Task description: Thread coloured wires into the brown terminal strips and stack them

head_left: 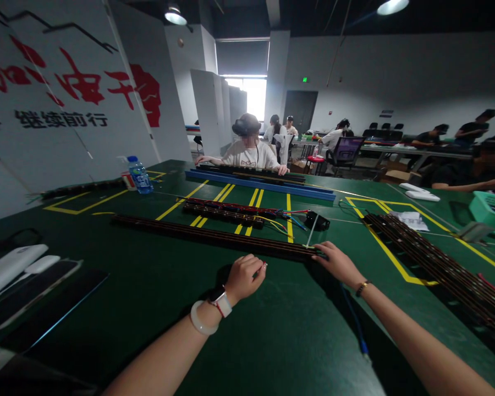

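From the person's place, the long dark assembly [214,236] is stretching from eleven o'clock to one o'clock along the table [127,275]. The left hand [243,276] is hovering close in at twelve, just on the near side of the assembly, its fingers curling inward; there is no telling whether they are holding anything. Beyond, also near twelve, a shorter wired bundle [226,214] is lying with its coloured wires [278,224] spreading loose. At one o'clock the right hand [336,261] is touching the assembly's right end; how firmly it is gripping is not showing. A thin pale strip [312,230] is sticking up there, and a blue cable [353,312] is trailing toward five o'clock. The assembly is apparently lying ready, while its right end is looking unfinished. At two o'clock, more dark strips [429,258] are lying apart.
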A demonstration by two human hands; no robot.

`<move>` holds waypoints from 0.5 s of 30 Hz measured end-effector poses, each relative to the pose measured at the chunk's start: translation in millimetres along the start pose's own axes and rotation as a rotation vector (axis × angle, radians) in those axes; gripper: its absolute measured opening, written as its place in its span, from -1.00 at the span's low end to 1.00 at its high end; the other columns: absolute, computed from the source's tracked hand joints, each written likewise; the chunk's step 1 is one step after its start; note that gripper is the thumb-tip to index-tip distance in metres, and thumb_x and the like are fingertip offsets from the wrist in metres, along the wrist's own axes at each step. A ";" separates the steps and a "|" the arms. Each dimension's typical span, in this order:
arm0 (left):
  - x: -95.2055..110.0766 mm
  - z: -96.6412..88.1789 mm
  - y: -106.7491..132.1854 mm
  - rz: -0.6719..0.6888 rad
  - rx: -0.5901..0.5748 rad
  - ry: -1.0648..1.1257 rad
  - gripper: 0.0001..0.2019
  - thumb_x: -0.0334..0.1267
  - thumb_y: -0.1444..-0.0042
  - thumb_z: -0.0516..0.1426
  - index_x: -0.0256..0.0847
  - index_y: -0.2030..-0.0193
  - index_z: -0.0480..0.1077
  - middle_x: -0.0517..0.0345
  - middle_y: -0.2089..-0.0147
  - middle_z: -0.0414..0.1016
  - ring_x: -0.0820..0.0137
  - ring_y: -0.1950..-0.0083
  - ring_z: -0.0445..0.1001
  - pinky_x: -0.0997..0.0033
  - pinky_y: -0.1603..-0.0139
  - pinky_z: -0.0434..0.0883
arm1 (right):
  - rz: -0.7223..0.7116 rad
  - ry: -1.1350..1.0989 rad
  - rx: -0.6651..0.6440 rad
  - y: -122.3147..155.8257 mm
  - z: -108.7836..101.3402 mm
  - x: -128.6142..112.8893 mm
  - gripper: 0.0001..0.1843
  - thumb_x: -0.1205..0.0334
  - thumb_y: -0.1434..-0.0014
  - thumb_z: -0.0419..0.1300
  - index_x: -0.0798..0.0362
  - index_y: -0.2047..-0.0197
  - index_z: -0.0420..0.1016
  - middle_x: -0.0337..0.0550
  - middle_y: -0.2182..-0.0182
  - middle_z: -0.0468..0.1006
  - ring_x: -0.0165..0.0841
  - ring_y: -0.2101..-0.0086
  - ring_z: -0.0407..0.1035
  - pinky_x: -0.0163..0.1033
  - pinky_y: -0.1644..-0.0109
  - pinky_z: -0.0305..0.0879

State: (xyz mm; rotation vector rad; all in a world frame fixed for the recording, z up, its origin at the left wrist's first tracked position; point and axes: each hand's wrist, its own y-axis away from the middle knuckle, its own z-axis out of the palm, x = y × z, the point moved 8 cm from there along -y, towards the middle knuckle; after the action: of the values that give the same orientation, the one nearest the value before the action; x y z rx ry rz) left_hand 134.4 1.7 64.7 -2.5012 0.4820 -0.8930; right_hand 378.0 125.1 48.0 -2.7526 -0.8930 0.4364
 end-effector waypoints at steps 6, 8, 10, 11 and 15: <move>5.5 -3.7 -3.4 0.020 0.011 -0.028 -0.77 -0.26 -0.21 -0.06 -0.20 0.24 0.42 0.00 0.19 0.44 0.29 0.10 0.31 0.26 0.03 0.21 | 0.098 0.042 0.005 34.5 -19.9 112.2 -0.51 -0.07 -0.23 -0.02 0.08 -0.06 0.38 0.07 0.06 0.40 -0.23 0.12 0.37 -0.18 -0.01 0.30; 2.9 -3.3 -4.6 -0.008 0.017 -0.030 -0.78 -0.26 -0.20 -0.04 -0.18 0.15 0.41 0.01 0.10 0.42 0.28 0.01 0.30 0.23 -0.05 0.20 | 0.118 0.107 -0.002 42.4 -22.7 133.9 -0.48 -0.07 -0.23 -0.04 0.11 -0.07 0.38 0.09 0.06 0.41 -0.20 0.11 0.36 -0.14 -0.03 0.28; -1.6 -1.5 -5.3 -0.040 0.019 -0.042 -0.76 -0.26 -0.20 -0.04 -0.17 0.08 0.39 0.02 0.01 0.39 0.28 -0.08 0.27 0.22 -0.13 0.18 | 0.139 0.213 0.017 45.8 -28.0 141.9 -0.48 -0.05 -0.22 -0.05 0.13 -0.08 0.37 0.11 0.07 0.42 -0.13 0.09 0.34 -0.06 -0.05 0.25; -4.0 -0.3 -5.4 -0.052 0.021 -0.047 -0.75 -0.26 -0.21 -0.04 -0.16 0.05 0.38 0.03 -0.04 0.36 0.29 -0.12 0.25 0.22 -0.16 0.17 | 0.150 0.271 0.055 45.7 -33.0 139.7 -0.47 -0.03 -0.21 -0.05 0.14 -0.10 0.35 0.14 0.06 0.42 -0.10 0.06 0.31 -0.01 -0.06 0.23; -11.6 2.9 -5.4 -0.084 0.034 -0.040 -0.74 -0.25 -0.22 -0.04 -0.16 0.00 0.34 0.03 -0.11 0.29 0.31 -0.19 0.21 0.24 -0.23 0.14 | 0.138 0.396 0.309 35.0 -55.4 89.2 -0.36 -0.01 -0.20 -0.02 0.18 -0.25 0.15 0.22 -0.11 0.25 -0.02 -0.11 0.12 0.10 -0.16 0.05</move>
State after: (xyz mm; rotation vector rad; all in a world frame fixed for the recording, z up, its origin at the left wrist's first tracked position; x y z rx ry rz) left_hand 128.8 12.4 59.6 -2.5195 0.3480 -0.8735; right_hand 484.6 144.7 70.6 -2.4926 -0.4936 0.0369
